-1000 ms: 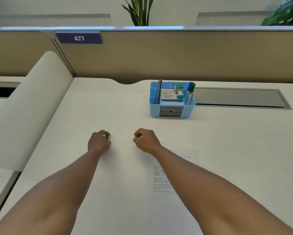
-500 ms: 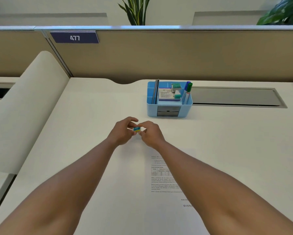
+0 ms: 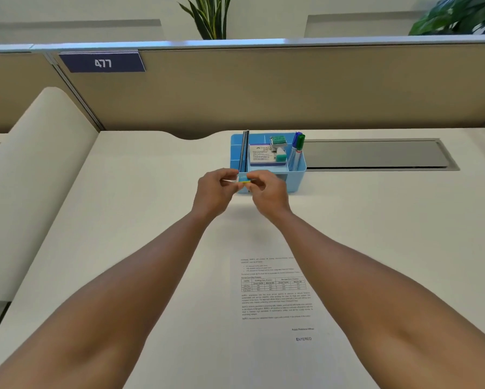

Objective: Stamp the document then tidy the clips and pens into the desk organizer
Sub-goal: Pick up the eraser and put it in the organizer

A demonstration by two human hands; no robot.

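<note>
Where a second ago the two hands rested apart on the tabletop (image 3: pixel 404 234), each closed on something small, they have since come together and lifted toward the blue desk organizer (image 3: pixel 297 175). The left hand (image 3: pixel 214 192) and right hand (image 3: pixel 268 193) now pinch a small blue, green and yellow stack of clips (image 3: pixel 244 179) between their fingertips, held just in front of the organizer's near wall and above the tabletop. This suggests the clips are about to be dropped in. One document (image 3: pixel 275 293) lies nearer the person and carries one stamped word, ENTERED (image 3: pixel 303 339), so stamping looks done. Two pens (image 3: pixel 297 148) already stand in the organizer. How many clips the stack holds cannot be told.
</note>
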